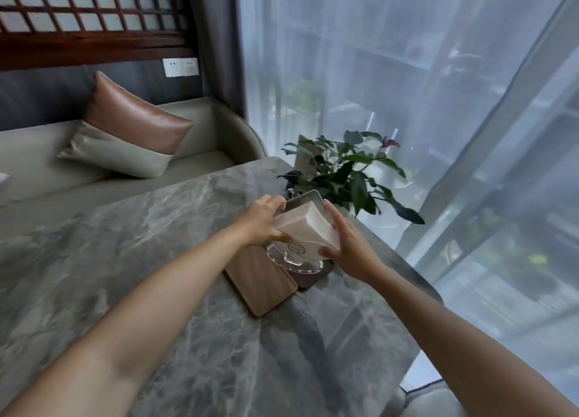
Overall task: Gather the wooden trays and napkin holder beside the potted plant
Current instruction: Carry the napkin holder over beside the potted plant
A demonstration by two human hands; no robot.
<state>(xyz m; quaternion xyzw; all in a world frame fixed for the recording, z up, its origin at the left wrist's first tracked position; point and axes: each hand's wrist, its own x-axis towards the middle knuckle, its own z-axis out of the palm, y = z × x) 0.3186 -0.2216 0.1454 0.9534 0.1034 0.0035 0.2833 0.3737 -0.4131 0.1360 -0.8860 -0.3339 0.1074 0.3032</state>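
A clear napkin holder (294, 260) with a round base carries a stack of white napkins (305, 228). My left hand (263, 222) grips its left side and my right hand (347, 244) presses its right side; it tilts above a light wooden tray (263, 285). A darker tray (313, 278) peeks out from under the holder's base on the right. The potted plant (344, 172) stands just beyond, near the table's far corner; its pot is hidden behind the napkins.
The grey marble table (156, 260) ends close to the right of the trays. A sheer curtain (438, 103) hangs at the right. A bench with a brown and grey cushion (131, 128) runs along the far left side.
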